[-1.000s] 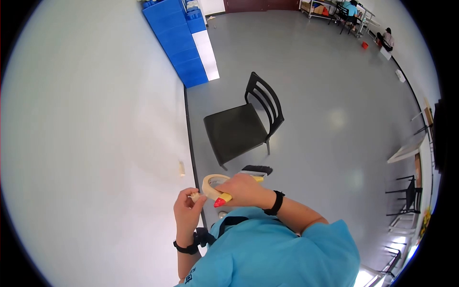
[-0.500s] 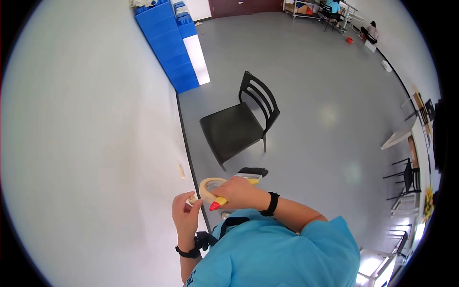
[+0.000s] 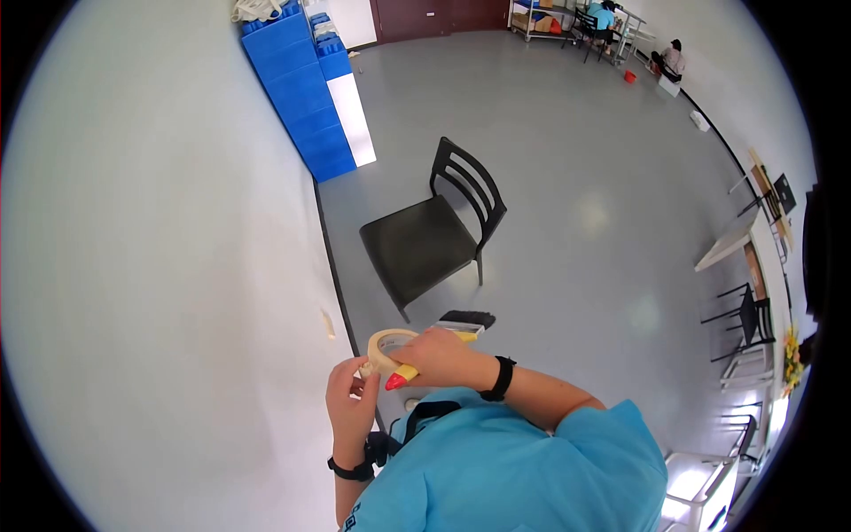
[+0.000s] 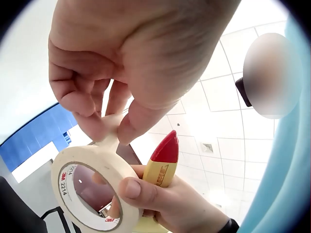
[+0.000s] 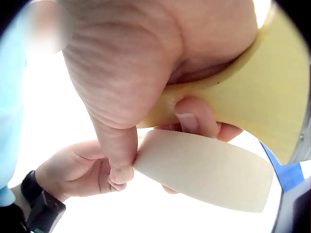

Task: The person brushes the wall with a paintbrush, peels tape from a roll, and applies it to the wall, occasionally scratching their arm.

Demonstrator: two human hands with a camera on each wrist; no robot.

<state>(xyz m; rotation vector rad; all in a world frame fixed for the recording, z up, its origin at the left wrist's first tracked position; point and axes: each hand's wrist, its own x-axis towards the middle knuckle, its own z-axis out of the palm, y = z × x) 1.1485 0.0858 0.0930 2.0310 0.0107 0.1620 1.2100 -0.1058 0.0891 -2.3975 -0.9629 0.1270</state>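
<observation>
My right hand [image 3: 443,356] grips a paintbrush by its yellow handle [image 4: 158,171], which has a red tip, and holds a roll of masking tape [image 4: 92,155] by its ring. The brush's black bristles [image 3: 468,317] point away from me. Thumb and fingers of my left hand [image 3: 350,399] pinch a short stretch of tape [image 4: 111,138] at the top of the roll. In the right wrist view the roll [image 5: 209,170] shows edge-on below the yellow handle, the left hand close behind it.
A beige strip [image 3: 328,323] sticks to the white wall [image 3: 195,310] on my left. Ahead stands a black chair [image 3: 424,244], with blue bins [image 3: 297,97] stacked along the wall behind it. Two people are far off at the back right.
The left hand has come in against the roll with its fingertips at the tape; earlier a small beige bit showed between its fingers. The head view has shifted slightly. The right hand keeps its hold.
</observation>
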